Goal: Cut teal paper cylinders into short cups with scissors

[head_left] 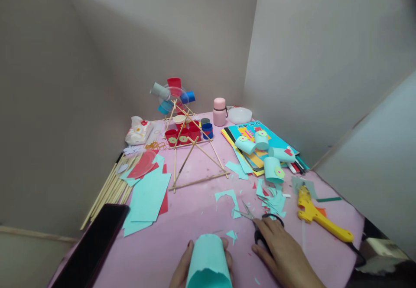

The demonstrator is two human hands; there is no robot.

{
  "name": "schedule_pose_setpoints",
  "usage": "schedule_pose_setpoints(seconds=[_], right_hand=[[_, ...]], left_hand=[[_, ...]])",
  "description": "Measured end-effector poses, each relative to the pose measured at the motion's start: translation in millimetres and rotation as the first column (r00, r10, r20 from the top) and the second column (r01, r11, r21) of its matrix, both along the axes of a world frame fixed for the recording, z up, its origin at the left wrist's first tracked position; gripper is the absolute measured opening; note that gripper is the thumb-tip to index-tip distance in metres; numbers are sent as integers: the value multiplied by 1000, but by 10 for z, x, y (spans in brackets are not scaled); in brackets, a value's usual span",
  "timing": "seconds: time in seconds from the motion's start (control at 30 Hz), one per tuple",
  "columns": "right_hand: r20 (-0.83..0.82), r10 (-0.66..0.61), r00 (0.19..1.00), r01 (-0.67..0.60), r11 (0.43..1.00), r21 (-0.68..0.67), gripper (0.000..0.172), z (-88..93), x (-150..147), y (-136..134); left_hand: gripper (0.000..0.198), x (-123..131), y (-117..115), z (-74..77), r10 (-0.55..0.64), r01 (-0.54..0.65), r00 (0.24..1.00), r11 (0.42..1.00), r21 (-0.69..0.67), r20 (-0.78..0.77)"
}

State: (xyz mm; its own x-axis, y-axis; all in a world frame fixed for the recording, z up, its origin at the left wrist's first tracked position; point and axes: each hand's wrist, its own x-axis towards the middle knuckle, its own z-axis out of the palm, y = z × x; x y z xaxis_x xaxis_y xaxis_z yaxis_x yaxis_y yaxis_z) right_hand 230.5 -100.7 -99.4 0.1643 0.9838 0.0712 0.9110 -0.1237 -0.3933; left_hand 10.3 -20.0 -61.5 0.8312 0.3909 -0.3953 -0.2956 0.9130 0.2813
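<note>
My left hand (182, 267) is wrapped round a turquoise paper cylinder (208, 255) at the bottom middle, with fingertips showing on both sides of it. The edge facing me is uneven. To its right my right hand (281, 247) holds black-handled scissors (256, 231) low against the table, fingers over the handles. Their blades stand apart and point away from me. A cut turquoise paper scrap (228, 199) lies by the blade tips, and a smaller scrap (232, 236) lies between my hands.
A yellow glue gun (320, 223) lies at right, below several finished turquoise cylinders (273, 169) on coloured paper (260, 127). A stick frame (195, 158) with a cup wheel (173, 97) stands mid-table. At left lie turquoise sheets (147, 199), wooden sticks (108, 184) and a phone (92, 244).
</note>
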Motion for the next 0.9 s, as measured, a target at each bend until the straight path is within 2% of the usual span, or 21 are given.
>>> schedule_pose_setpoints(seconds=[0.07,0.17,0.27,0.4,0.53,0.67,0.8,0.87,0.9], right_hand=[[19,-8,1000,8,1000,-10,41,15,-7,13],[48,-27,999,27,1000,-5,40,60,1,32],[101,-70,992,69,998,11,40,71,31,30],[197,-88,976,84,996,27,38,-12,94,-12],[212,-49,976,48,999,9,41,-96,130,-54],[68,-51,996,56,995,-81,44,-94,152,-98],[-158,-117,981,92,984,-156,50,-35,206,-140],[-408,-178,895,120,979,-164,50,22,223,-159],[-576,-214,789,149,976,-158,48,57,222,-170]], left_hand=[[54,-20,-12,-10,19,-18,1000,999,29,-21],[52,0,-16,-7,44,-46,998,999,28,46],[52,46,12,-14,23,-25,996,999,22,87],[58,87,60,-54,-62,58,997,995,86,48],[60,85,32,-36,-49,48,999,994,96,10],[58,47,-26,58,57,-54,995,998,31,-87],[50,-6,-21,162,68,-72,987,997,-26,-146],[52,-21,-7,203,72,-81,984,996,-47,-165],[51,-25,-2,220,80,-91,980,995,-52,-183]])
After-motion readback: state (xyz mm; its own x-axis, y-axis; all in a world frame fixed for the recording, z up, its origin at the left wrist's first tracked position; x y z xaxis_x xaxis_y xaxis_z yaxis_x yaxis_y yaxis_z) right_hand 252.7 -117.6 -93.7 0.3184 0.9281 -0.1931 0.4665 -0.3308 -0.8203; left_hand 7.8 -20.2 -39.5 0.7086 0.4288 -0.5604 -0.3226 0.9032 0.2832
